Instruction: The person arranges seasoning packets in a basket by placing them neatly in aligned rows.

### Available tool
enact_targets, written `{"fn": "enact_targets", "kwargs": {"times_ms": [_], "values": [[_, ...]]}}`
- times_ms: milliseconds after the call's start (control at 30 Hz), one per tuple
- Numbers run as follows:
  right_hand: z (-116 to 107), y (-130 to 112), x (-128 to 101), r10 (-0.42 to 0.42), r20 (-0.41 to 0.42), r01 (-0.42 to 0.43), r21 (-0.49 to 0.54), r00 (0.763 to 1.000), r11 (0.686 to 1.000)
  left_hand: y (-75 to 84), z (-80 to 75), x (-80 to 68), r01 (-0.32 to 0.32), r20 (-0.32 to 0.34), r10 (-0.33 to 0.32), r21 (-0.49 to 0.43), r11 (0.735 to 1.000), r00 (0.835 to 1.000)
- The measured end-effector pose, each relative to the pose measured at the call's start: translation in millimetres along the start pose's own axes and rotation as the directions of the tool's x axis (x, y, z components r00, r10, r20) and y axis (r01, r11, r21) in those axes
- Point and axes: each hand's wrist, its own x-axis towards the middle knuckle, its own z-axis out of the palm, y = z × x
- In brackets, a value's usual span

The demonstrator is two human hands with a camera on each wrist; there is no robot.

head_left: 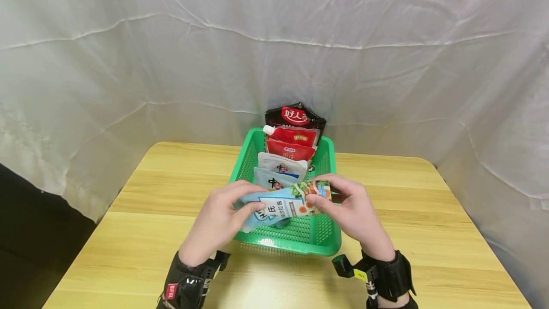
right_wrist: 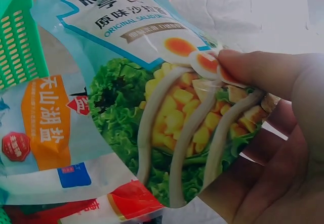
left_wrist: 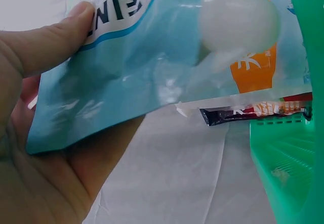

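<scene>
Both hands hold a light-blue salad dressing pouch (head_left: 280, 206) sideways above the front of a green basket (head_left: 296, 248). My left hand (head_left: 223, 211) grips the blue end, thumb on the printed front. At the other end my right hand (head_left: 358, 209) pinches the pouch, its thumb (right_wrist: 258, 72) on the egg-and-vegetable picture. In the left wrist view a rounded white thing (left_wrist: 238, 19) shows beside the pouch; whether it is a cap I cannot tell. Just behind the pouch a light-blue salt bag (head_left: 266, 177) stands in the basket, partly hidden.
Behind the salt bag stand a white bag (head_left: 272, 160), a red packet (head_left: 291, 150), a red pouch with a white cap (head_left: 293, 135) and a black bag (head_left: 279, 117). The basket sits on a wooden table (head_left: 171, 194). A pale cloth (head_left: 206, 70) hangs behind.
</scene>
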Motion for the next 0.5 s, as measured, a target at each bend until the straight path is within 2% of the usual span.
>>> {"fn": "enact_targets", "kwargs": {"times_ms": [133,300,400,500], "values": [[1.2,-0.9,-1.2,0.046,-0.044,-0.044,0.043,0.998,0.998,1.3,-1.7,-0.1,0.056,-0.076,-0.059,-0.039,0.998,0.995],[3.0,-3.0,-1.9,0.100,-0.115,-0.096,0.042,0.988,0.995,0.8,-3.4,0.1,0.134,-0.169,-0.142,-0.054,0.989,0.975],[4.1,-3.8,-2.5,0.133,-0.165,-0.126,0.050,0.977,0.991,0.5,-4.3,0.1,0.168,-0.194,-0.181,-0.080,0.982,0.964],[5.5,-5.4,-2.7,0.158,-0.224,-0.143,0.081,0.962,0.986,-0.1,-4.0,0.9,0.177,-0.193,-0.203,-0.146,0.973,0.960]]}}
